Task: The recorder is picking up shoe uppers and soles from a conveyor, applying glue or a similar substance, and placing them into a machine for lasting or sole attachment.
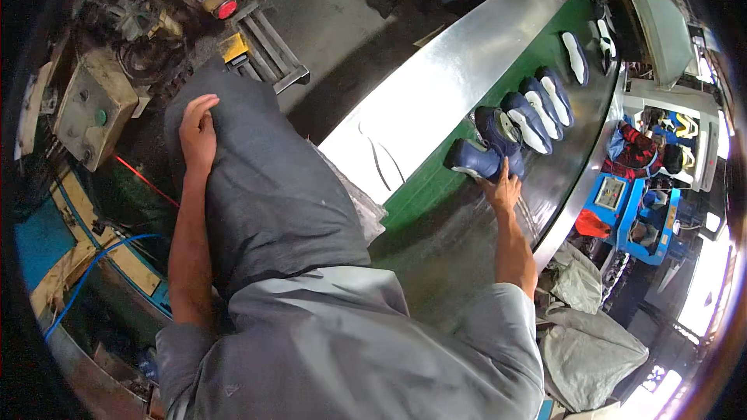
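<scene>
Navy shoes (473, 159), two close together, lie partly on the green strip (428, 191) with the right hand (503, 191) against them, forefinger extended; whether it grips one, I cannot tell. More shoes (540, 109) lie in a row just beyond. The left hand (199, 136) rests, loose and empty, on the trousers (272, 179)

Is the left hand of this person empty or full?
Apparently empty: the left hand is over the dark trousers, fingers loosely bent, and no object shows in it.
</scene>
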`<state>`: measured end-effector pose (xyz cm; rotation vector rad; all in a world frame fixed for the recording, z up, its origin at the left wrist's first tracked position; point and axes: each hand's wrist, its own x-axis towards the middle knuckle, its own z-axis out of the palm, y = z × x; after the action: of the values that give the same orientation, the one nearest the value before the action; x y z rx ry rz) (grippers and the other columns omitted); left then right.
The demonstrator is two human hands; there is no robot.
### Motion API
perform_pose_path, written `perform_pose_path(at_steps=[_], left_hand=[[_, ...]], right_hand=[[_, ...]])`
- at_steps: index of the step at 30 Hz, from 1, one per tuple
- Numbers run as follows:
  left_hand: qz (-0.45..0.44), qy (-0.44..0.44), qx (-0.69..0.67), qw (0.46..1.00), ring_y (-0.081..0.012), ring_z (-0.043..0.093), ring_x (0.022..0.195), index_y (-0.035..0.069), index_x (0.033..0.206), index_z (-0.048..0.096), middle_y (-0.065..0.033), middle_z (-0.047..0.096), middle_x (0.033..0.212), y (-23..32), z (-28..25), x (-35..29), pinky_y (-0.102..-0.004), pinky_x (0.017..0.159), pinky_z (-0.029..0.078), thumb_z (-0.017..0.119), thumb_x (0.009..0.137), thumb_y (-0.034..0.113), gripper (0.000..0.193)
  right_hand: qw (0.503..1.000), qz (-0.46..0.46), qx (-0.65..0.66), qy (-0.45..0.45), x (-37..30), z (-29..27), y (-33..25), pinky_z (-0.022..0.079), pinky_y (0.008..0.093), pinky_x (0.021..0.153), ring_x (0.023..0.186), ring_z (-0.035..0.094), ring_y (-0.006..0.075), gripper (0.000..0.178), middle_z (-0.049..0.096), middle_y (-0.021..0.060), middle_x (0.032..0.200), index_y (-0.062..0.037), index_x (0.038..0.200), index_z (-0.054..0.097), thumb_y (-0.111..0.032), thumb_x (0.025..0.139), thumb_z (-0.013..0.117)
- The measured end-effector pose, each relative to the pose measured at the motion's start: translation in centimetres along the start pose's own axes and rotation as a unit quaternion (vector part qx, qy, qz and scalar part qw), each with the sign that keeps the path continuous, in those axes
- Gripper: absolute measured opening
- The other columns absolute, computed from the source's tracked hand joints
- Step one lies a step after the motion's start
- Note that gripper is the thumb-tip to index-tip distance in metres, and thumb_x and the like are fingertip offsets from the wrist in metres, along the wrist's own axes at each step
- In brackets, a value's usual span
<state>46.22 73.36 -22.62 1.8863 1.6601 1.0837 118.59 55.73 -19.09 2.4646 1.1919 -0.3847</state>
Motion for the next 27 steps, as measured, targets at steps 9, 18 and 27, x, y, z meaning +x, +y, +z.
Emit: perform_pose_path(at_steps=[9, 18, 27], left_hand=[[-0.009, 0.002, 0.063, 0.998, -0.0282, 0.067, 0.120, 0.003, 0.125, 0.072, -0.0122, 0.070, 0.126, 3.5, 1.6, 1.7, -0.0380, 0.096, 0.056, 0.061, 0.099, -0.003, 0.029], [-0.011, -0.210, -0.353, 0.912, -0.0241, 0.068, 0.122, 0.004, 0.154, 0.054, -0.0120, 0.063, 0.144, 18.6, 3.0, 4.7, -0.0374, 0.104, 0.056, 0.067, 0.103, 0.009, 0.052], [-0.049, -0.004, -0.216, 0.975, -0.0284, 0.070, 0.119, 0.000, 0.137, 0.067, -0.0174, 0.072, 0.130, 13.0, -7.1, 3.5, -0.0355, 0.104, 0.053, 0.061, 0.103, 0.007, 0.035]], right_hand=[[0.897, 0.056, 0.435, 0.054, -10.9, 9.2, -7.3, 0.040, 0.0436, 0.120, 0.141, 0.054, 0.0404, 0.123, 0.048, 0.0301, 0.158, 0.0048, 0.167, 0.017, -0.046, 0.083, 0.090], [0.807, -0.113, 0.573, -0.087, -18.2, -4.7, -22.4, 0.051, 0.0372, 0.105, 0.119, 0.065, 0.0244, 0.096, 0.064, 0.0187, 0.137, 0.0069, 0.160, 0.038, -0.034, 0.088, 0.087], [0.724, -0.379, 0.514, -0.261, -26.8, -12.1, -40.0, 0.049, 0.0375, 0.111, 0.126, 0.063, 0.0269, 0.101, 0.063, 0.0221, 0.141, 0.0085, 0.162, 0.034, -0.030, 0.087, 0.089]])
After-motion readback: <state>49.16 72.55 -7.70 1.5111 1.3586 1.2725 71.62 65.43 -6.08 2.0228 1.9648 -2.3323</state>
